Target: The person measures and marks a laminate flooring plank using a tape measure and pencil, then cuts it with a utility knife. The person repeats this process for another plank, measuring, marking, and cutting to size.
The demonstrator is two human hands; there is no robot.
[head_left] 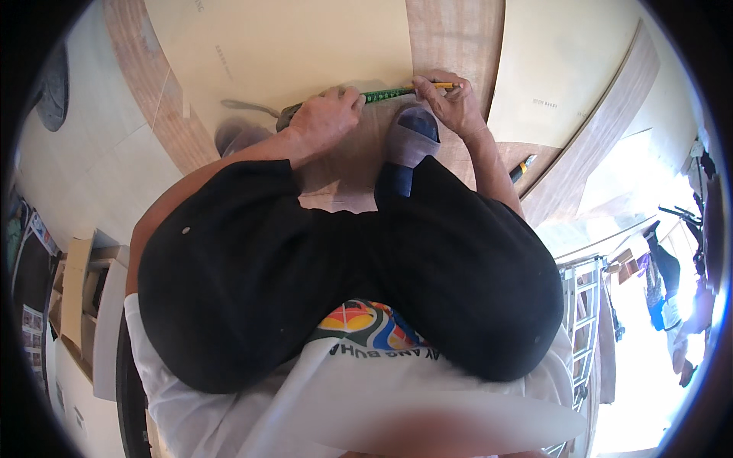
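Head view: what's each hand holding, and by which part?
Left hand holds the tape measure by its case; right hand holds a pencil by its shaft.

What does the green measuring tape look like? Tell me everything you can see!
The measuring tape has a thin green blade with small marks along it, pulled out fairly straight and slanting slightly up toward the picture's right. Its dark case is mostly hidden by the left hand gripping it. A greyish loop, perhaps its strap, trails left. The blade's other end reaches the right hand; I can't tell whether the fingers pinch it. It might be coated metal.
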